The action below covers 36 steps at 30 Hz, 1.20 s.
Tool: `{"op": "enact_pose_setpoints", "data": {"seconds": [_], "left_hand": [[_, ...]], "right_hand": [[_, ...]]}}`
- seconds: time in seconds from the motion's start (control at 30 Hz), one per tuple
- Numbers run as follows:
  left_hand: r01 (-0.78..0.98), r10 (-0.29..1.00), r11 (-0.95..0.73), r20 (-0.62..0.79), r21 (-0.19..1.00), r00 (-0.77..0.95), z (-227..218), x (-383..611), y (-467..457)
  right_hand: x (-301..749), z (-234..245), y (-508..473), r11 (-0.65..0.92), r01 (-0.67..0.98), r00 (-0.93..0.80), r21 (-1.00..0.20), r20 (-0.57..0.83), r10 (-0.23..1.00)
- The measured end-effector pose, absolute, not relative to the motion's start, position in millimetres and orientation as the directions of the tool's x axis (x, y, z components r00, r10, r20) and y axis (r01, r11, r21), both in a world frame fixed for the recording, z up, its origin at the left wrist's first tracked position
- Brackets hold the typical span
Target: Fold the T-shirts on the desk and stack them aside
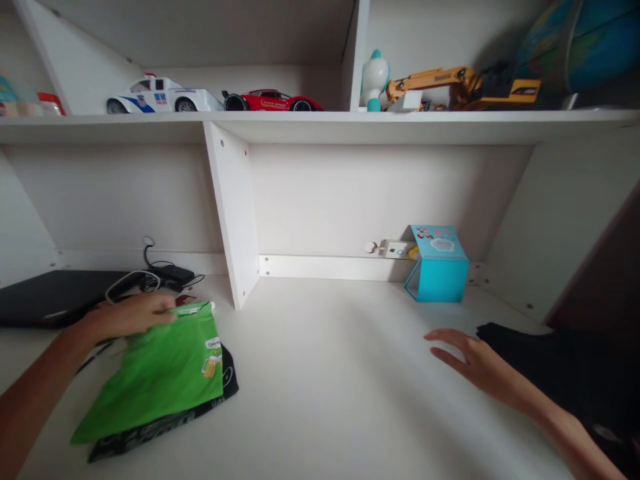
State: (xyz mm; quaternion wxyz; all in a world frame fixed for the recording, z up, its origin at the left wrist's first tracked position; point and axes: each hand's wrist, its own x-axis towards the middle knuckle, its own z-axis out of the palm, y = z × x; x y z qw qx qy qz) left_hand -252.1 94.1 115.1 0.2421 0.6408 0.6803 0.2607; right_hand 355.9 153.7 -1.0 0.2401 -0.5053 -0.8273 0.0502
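Note:
My left hand (131,315) rests on the top edge of a green plastic bag (160,370), its fingers closed over that edge. The green bag lies on a black bag (165,421) on the white desk (325,373). My right hand (467,360) hovers over the desk at the right with its fingers stretched out and apart, holding nothing. It is just left of a black cloth (565,373) and in front of a small turquoise box (437,263).
A black laptop (50,297) and a charger with cable (170,272) lie at the back left. A white upright panel (233,220) divides the desk's back. On the shelf above stand a white toy car (160,95), a red one (273,101), a yellow excavator (465,87) and a globe (590,43).

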Motion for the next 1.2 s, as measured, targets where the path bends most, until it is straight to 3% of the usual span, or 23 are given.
{"op": "enact_pose_setpoints", "data": {"seconds": [0.07, 0.13, 0.23, 0.33, 0.47, 0.6, 0.7, 0.83, 0.9, 1.07, 1.13, 1.2], "left_hand": [[0.763, 0.974, -0.043, -0.142, 0.645, 0.175, 133, -189, 91], [0.65, 0.922, -0.126, -0.154, 0.75, 0.356, 144, -116, 94], [0.367, 0.921, -0.21, 0.057, 0.906, 0.386, 146, -16, 110], [0.202, 0.828, -0.359, 0.211, 0.911, 0.519, 139, 43, 131], [0.38, 0.773, -0.52, 0.232, 0.765, 0.591, 122, 48, 158], [0.702, 0.786, -0.521, -0.047, 0.486, 0.616, 82, 12, 174], [0.801, 0.806, -0.509, -0.154, 0.315, 0.572, 44, -6, 170], [0.851, 0.864, -0.467, -0.081, 0.24, 0.497, 12, -12, 156], [0.868, 0.882, -0.444, -0.058, 0.223, 0.467, 7, -12, 153], [0.859, 0.89, -0.422, -0.048, 0.289, 0.453, 16, -25, 160], [0.833, 0.89, -0.401, -0.054, 0.382, 0.453, 29, -37, 164], [0.754, 0.89, -0.345, -0.061, 0.559, 0.452, 50, -54, 163]], "right_hand": [[346, 4, 150, 0.497, 0.802, -0.392, -0.331, 0.336, 0.856], [330, 12, 150, 0.516, 0.787, -0.415, -0.337, 0.33, 0.848], [307, 25, 157, 0.544, 0.767, -0.44, -0.341, 0.338, 0.832], [301, 33, 166, 0.527, 0.781, -0.399, -0.334, 0.381, 0.834], [329, 33, 168, 0.372, 0.873, -0.205, -0.316, 0.455, 0.867], [339, 24, 153, 0.312, 0.899, -0.152, -0.308, 0.449, 0.881], [305, 16, 127, 0.466, 0.83, -0.357, -0.307, 0.35, 0.866], [230, 1, 87, 0.731, 0.612, -0.715, -0.3, 0.184, 0.674], [198, -7, 75, 0.781, 0.567, -0.784, -0.262, 0.121, 0.609], [168, -10, 78, 0.781, 0.578, -0.795, -0.239, 0.051, 0.604], [181, 4, 82, 0.779, 0.557, -0.803, -0.29, 0.053, 0.594], [210, 29, 83, 0.755, 0.549, -0.782, -0.358, 0.098, 0.615]]}}
